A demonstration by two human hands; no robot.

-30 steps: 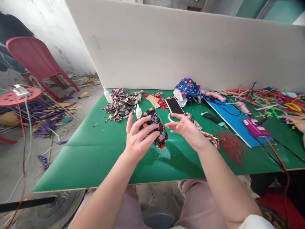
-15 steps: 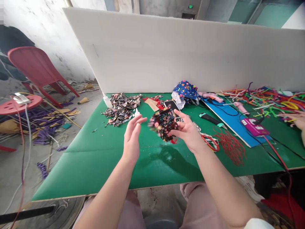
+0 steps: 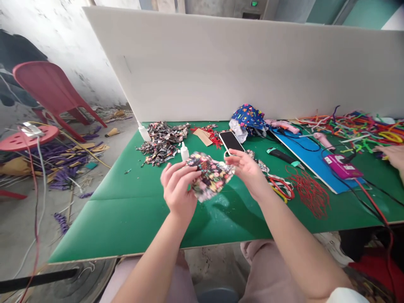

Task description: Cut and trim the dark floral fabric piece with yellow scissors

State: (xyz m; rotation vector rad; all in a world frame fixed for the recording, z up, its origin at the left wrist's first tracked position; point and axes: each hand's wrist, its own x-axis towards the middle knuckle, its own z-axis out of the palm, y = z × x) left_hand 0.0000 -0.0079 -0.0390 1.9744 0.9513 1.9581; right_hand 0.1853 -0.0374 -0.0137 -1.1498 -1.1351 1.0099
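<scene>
Held up over the green table (image 3: pixel 126 219) is a dark floral cloth piece (image 3: pixel 211 176), blurred by motion. My left hand (image 3: pixel 179 187) is closed on its left side, thumb and fingers pinching the edge. At the cloth's right edge is my right hand (image 3: pixel 248 172), its fingers apart and stretched towards it; whether the fingertips touch the cloth I cannot tell. Just behind the cloth stands a small white bottle (image 3: pixel 184 152). A phone (image 3: pixel 231 142) lies beyond my right fingers. Farther back on the left is a heap of floral cloth scraps (image 3: pixel 164 141).
Right of my hand lie a cutter knife (image 3: pixel 284 158), red strings (image 3: pixel 311 193), a blue board (image 3: pixel 303 158) and a purple power box (image 3: pixel 342 167) with cables. A blue patterned cloth bundle (image 3: pixel 248 120) sits by the white partition (image 3: pixel 236 71). Another person's hand (image 3: pixel 391 155) reaches in at right.
The cloth piece has gone from my right hand to my left and shows a different, lighter face. My left hand has closed on it; my right fingers have come off it.
</scene>
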